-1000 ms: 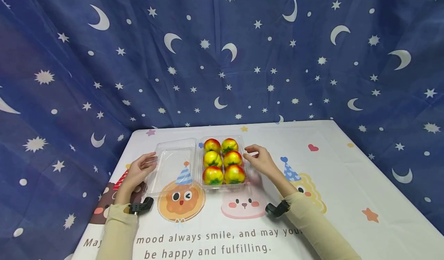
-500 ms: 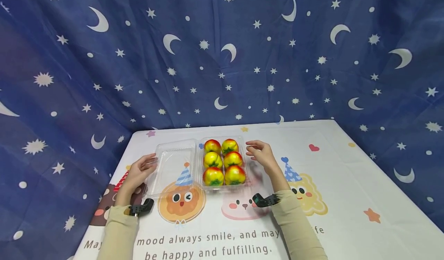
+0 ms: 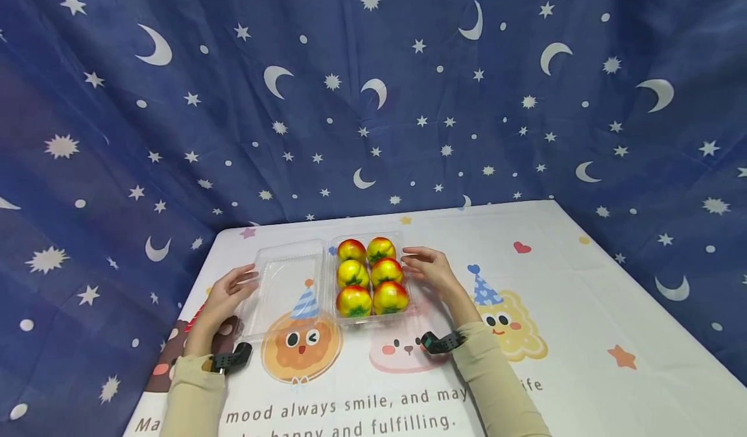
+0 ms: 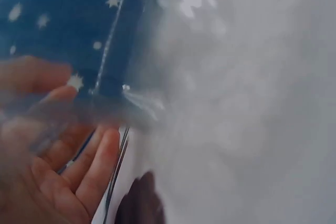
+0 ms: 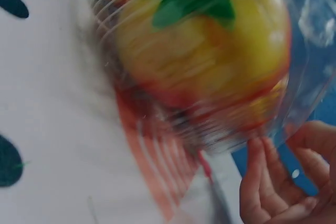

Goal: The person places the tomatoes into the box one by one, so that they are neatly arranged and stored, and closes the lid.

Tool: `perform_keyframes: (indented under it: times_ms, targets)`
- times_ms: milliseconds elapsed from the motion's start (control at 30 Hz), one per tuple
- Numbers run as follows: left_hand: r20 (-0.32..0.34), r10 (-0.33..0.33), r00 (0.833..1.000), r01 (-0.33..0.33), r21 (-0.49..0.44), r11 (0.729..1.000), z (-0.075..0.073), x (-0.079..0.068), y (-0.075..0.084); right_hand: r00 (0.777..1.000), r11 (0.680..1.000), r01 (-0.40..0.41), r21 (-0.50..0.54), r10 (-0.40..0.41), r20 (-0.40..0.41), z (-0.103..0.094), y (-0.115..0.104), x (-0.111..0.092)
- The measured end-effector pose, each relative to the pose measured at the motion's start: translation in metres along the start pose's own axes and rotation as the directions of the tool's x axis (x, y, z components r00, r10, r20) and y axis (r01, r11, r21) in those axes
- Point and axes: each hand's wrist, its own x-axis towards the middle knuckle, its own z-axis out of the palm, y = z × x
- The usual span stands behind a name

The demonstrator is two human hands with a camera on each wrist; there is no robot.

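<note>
Above the tablecloth (image 3: 574, 301), the right hand (image 3: 433, 270) has neared the box (image 3: 373, 320), flanking it and its lid (image 3: 288, 250) with the left hand (image 3: 224, 295), fingers loose.

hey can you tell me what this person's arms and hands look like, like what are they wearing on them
Plain, pale beige long sleeves: the left sleeve and right sleeve. The left hand and right hand wear no gloves. A small black device is worn at each wrist.
</note>
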Motion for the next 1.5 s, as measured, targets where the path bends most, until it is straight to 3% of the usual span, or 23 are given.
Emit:
perform_keyframes:
  times_ms: [133, 367, 533, 1033, 1500]
  targets:
    - [-0.007, 0.010, 1.000, -0.010, -0.001, 1.000, -0.002, -0.005, 0.001, 1.000, 0.997, -0.018, 0.069, 0.018, 0.008, -0.002, 0.018, 0.003]
    - [-0.009, 0.021, 1.000, -0.021, 0.018, 1.000, -0.009, -0.005, 0.012, 0.998, 0.993, 0.019, 0.118, -0.026, 0.057, -0.005, 0.034, 0.011]
    - [-0.020, 0.043, 0.999, -0.042, 0.043, 0.998, -0.014, -0.003, 0.021, 0.995, 0.992, 0.043, 0.116, -0.053, 0.084, -0.005, 0.037, 0.013]
    - [-0.001, 0.092, 0.996, -0.092, 0.026, 0.995, -0.020, 0.002, 0.051, 0.990, 0.989, 0.123, 0.084, -0.128, 0.062, -0.006, 0.036, 0.013]
    - [0.019, 0.081, 0.997, -0.082, 0.043, 0.996, -0.017, 0.006, 0.063, 0.991, 0.990, 0.098, 0.099, -0.107, 0.082, -0.009, 0.037, 0.010]
